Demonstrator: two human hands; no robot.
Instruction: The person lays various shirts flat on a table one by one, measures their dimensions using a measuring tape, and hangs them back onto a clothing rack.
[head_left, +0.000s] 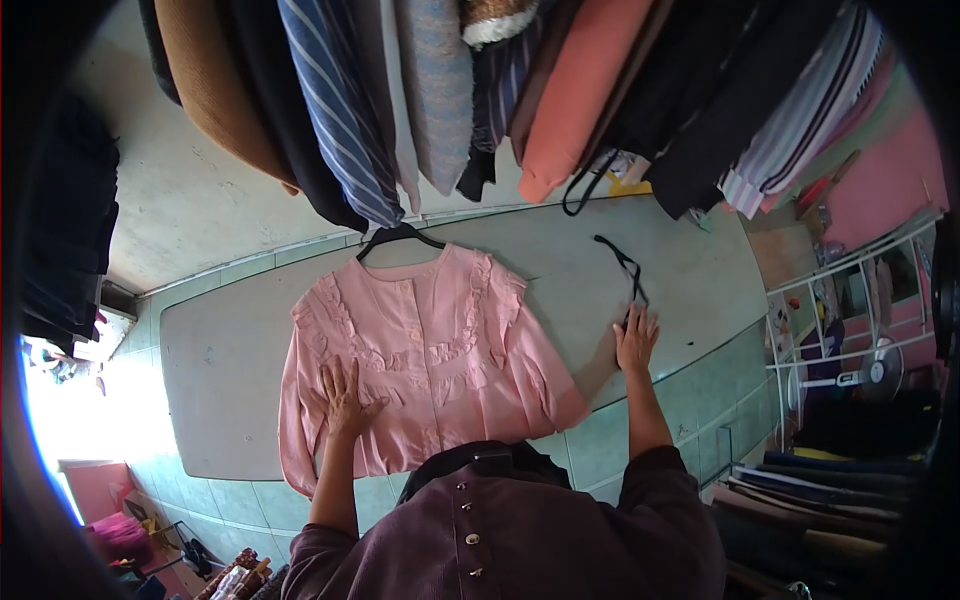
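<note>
A pink blouse [425, 350] with ruffled trim and a button front lies spread on a grey board [230, 350]. Its neck is at the top, on a black hanger [400, 234]. My left hand [347, 400] rests on the left side of the blouse, fingers spread. Over the board, right of the blouse, is my right hand [637, 342], its fingers extended. A thin black strap [625, 262] runs down to that hand's fingertips; whether they touch it, I cannot tell.
Hanging clothes, among them a salmon garment [580, 100], fill the top. A white metal rack [850, 265] and a fan [882, 370] stand at the right, above folded clothes [800, 500]. Dark garments [70, 220] hang at the left.
</note>
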